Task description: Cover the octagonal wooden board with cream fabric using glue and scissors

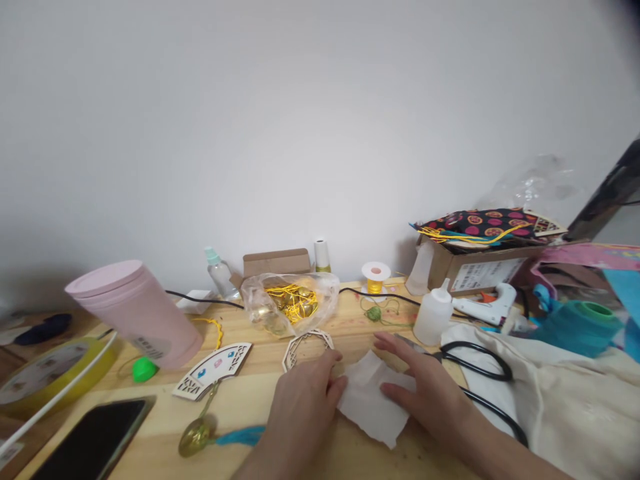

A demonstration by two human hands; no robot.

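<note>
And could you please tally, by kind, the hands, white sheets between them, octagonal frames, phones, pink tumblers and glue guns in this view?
Hands (left hand, right hand): 2
White sheet between them: 1
Octagonal frame: 1
Phone: 1
Pink tumbler: 1
Glue gun: 1
Total: 7

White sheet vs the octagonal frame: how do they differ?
- Form: the white sheet is a solid surface with uneven edges; the octagonal frame is a cut-out ring with an open middle.
- Position: the white sheet lies between the left hand and right hand; the octagonal frame lies beyond the left hand.

Shared: both are pale, and a hand partly hides each.
</note>
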